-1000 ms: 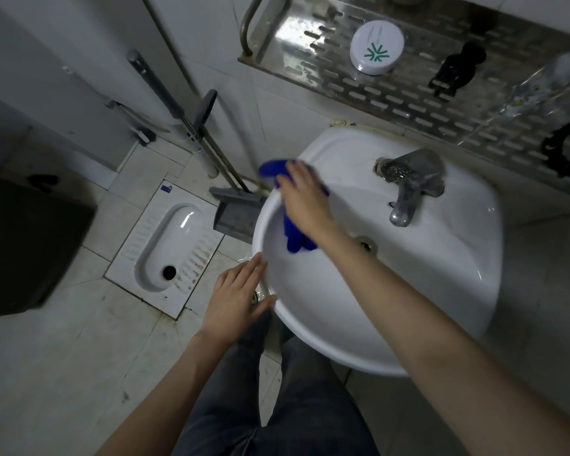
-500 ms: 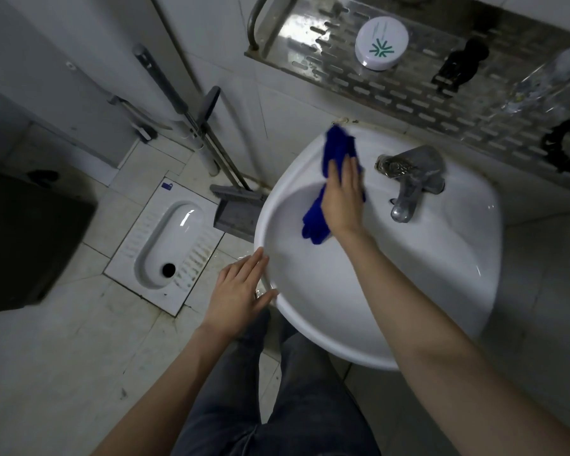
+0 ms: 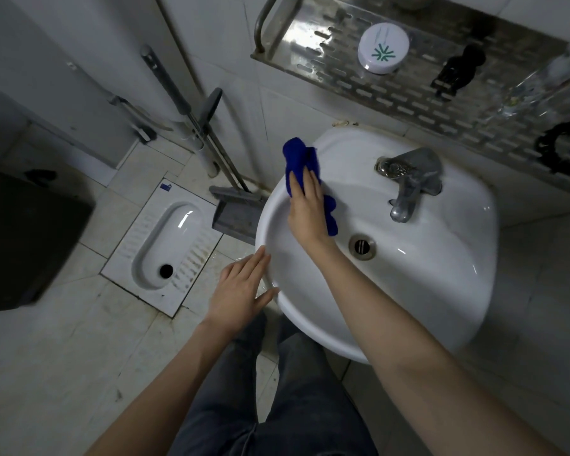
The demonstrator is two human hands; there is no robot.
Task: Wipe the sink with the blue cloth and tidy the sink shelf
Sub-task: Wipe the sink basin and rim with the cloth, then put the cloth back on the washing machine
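Wiping in progress: right hand [image 3: 308, 213] presses blue cloth [image 3: 297, 159] with straight fingers onto the left rim of sink [image 3: 458, 291], cloth trailing into the basin. Left hand [image 3: 244, 291], fingers straight, braces on the front rim. Shelf [image 3: 408, 97] looks untidied: white jar [image 3: 383, 47] and black clip [image 3: 458, 70] lie loose on it.

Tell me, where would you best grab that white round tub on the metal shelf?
Probably by its curved side wall, thumb and fingers on opposite sides, coming down from above. The tub stands upright, low and round with a flat lid, so the top gives no hold. Bare shelf lies around it; the black clip sits apart.
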